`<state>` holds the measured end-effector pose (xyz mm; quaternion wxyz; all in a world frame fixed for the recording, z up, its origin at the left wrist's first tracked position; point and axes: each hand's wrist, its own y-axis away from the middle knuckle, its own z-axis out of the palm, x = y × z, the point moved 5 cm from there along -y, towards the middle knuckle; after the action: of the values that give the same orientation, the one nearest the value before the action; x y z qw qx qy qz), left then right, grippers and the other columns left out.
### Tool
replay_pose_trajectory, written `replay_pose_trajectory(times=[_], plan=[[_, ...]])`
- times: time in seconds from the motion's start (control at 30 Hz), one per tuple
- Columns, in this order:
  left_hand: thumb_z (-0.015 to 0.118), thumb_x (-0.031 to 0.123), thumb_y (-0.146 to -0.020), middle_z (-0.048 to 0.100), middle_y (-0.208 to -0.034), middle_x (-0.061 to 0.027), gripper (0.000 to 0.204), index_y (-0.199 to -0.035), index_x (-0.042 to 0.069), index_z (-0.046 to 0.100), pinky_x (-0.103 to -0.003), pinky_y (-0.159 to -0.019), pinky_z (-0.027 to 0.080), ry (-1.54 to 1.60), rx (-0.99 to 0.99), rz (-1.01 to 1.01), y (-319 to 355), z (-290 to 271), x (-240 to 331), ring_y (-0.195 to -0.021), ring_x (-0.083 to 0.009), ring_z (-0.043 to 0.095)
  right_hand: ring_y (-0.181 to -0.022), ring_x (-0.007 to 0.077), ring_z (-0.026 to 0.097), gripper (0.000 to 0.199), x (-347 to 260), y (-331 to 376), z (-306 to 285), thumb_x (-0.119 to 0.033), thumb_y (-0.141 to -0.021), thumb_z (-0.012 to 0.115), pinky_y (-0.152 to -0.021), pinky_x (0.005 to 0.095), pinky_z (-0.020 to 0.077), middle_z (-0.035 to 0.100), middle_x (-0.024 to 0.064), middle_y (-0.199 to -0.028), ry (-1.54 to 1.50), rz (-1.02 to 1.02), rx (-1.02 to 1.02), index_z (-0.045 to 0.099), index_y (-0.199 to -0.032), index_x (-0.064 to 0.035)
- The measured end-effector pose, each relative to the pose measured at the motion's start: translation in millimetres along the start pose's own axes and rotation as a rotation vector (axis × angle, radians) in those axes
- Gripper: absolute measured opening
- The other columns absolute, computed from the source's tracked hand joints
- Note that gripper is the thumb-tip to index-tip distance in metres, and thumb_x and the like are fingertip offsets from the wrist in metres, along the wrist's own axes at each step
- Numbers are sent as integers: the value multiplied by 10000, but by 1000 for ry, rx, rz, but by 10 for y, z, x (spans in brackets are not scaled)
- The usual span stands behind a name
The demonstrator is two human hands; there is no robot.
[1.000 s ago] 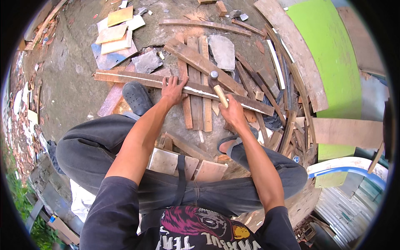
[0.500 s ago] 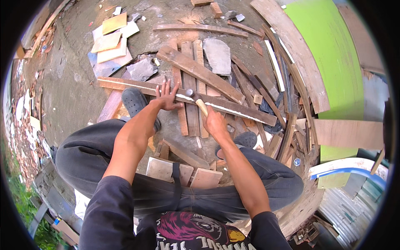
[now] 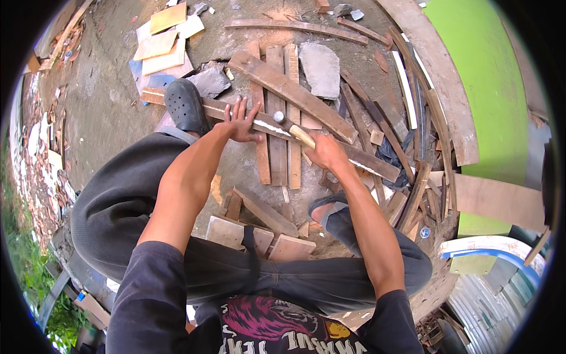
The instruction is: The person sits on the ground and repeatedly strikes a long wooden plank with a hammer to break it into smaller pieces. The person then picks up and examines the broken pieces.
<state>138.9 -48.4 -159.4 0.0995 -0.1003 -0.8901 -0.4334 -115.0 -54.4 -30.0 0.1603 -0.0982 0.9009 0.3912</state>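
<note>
One long board (image 3: pixel 265 120): lies aslant before the person, higher at its left end in view, with a broken white strip along its upper side.
Left hand (image 3: pixel 240 121): fingers spread wide, laid on the board left of the hammer head.
Right hand (image 3: pixel 325 151): closed around the hammer (image 3: pixel 303 137) by its pale wooden handle.
Hammer head: dark, with a shiny round face, over the board near its middle; whether it touches the wood I cannot tell.
Left shoe (image 3: pixel 184 107): a dark clog with holes, hiding a stretch of the board's left part.
Under the board: three planks (image 3: pixel 276 153), side by side, running away from the person.
Across those planks: a wide plank (image 3: pixel 295 97), slanting down to the right, beyond the board.
Beyond, on the ground: a flat grey stone slab (image 3: pixel 320 69), just beside the wide plank.
Far right: a bright green panel (image 3: pixel 471 88).
</note>
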Motion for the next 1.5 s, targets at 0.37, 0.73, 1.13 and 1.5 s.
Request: replay_pose_trajectory(times=[0.37,0.73,1.13,1.5], plan=[[637,752,-746,-207,-1602,-232,1202,-1567,302,-118,-598,-1150,-71,37,20,-33,41,8,-16,-1477,-389,-227,-992,408,667,298,55,69,-1,-149,-839,579,-869,489,528,681,266,-1034,303,35,-158,638,-1086,9],[650,771,-705,-198,-1592,-268,1256,-1570,271,-111,-618,-1142,-61,43,55,16,-9,40,-52,-1472,-423,-216,-987,459,643,570,-173,-11,-165,-467,-960,479,-889,512,489,662,322,-1015,89,20,-187,679,-1035,61],[663,747,-709,-174,-1605,-250,1237,-1571,294,-101,-607,-1148,-58,46,62,18,-19,31,-35,-1483,-407,-195,-1129,423,604,575,-162,-216,-46,-476,-987,430,-989,481,458,636,283,-1186,225,54,-227,660,-1177,15],[651,748,-723,-182,-1602,-251,1225,-1573,276,-95,-595,-1154,-63,69,47,31,27,-2,-16,-1480,-404,-208,-1140,335,641,381,-679,-424,-90,-284,-893,560,-932,430,522,658,182,-1234,533,237,-336,703,-1155,-46]])
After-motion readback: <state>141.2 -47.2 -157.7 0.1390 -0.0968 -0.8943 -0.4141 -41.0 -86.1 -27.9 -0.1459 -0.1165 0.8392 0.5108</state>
